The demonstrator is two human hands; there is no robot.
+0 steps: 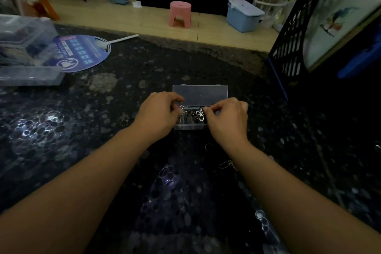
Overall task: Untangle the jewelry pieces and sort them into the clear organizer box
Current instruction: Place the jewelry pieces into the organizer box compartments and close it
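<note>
Clear plastic catches the little light there is: a small see-through organizer box [190,126] sits on the dark speckled stone tabletop [123,88], its hinged lid [200,95] thrown back flat on the far side. Both hands are over it. The left hand [157,115] has its fingers curled in, pinching a small silver charm piece [181,107] at the box's left end. The right hand [227,118] is curled the same way at the right end, fingertips nipping a silver looped pendant [200,115]. Between the two hands a thin black cord [190,114] runs tangled above the open tray, linking the silver bits; whether any of it rests inside the box I cannot tell in this dim light.

Nearer the person, just beside the right forearm, a fine pale chain [227,165] lies loose on the stone, and a thin wire hook [208,146] lies a bit farther up, close to the right wrist.

Off to the left, a round blue paper fan with a white handle [82,52] lies flat, partly under a big clear plastic storage container [26,47]. On the right stands a black perforated rack [288,47]. Beyond the table edge, a pink plastic stool [180,14] and a light-blue lidded bin [243,15] stand on the pale wooden floor.
</note>
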